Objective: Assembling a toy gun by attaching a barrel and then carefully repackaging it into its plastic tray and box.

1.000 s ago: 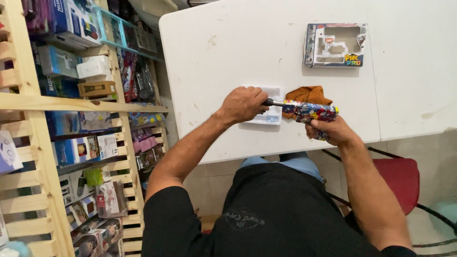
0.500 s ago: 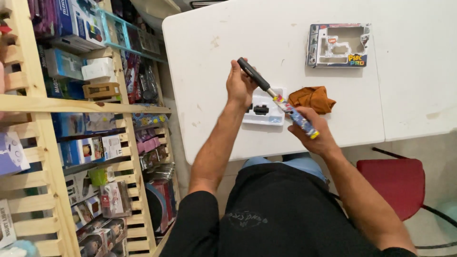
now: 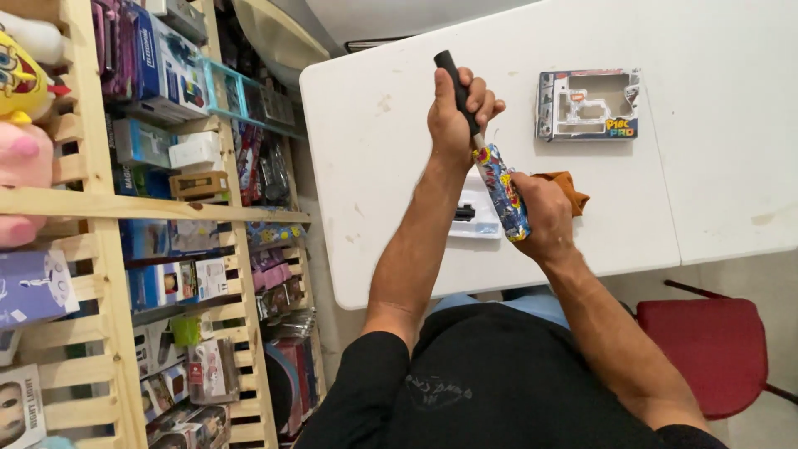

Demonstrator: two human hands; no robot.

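Looking down at the white plastic folding table (image 3: 399,166), we record the left hand (image 3: 457,116) raised near the upper centre of the frame, fingers wrapped tight around the black cylindrical grip (image 3: 453,79) of a long stick-like object. The lower half of that object, a tube with a multicoloured cartoon-print wrap (image 3: 505,193), runs down and to the right into the right hand (image 3: 544,218), whose fingers are curled closed around its lower end near the frame's centre. Both hands thus clamp the same object, which slants above the table's near edge. Just behind the right hand lies a crumpled orange-brown cloth (image 3: 573,189), touching the table. Below the left hand sits a small white tray (image 3: 475,223) holding a short black part (image 3: 464,213). Toward the upper right rests an open grey cardboard box with a moulded clear insert (image 3: 588,105). A red chair seat (image 3: 723,345) shows at lower right; wooden shelving stocked with boxed goods (image 3: 108,208) fills the left side.
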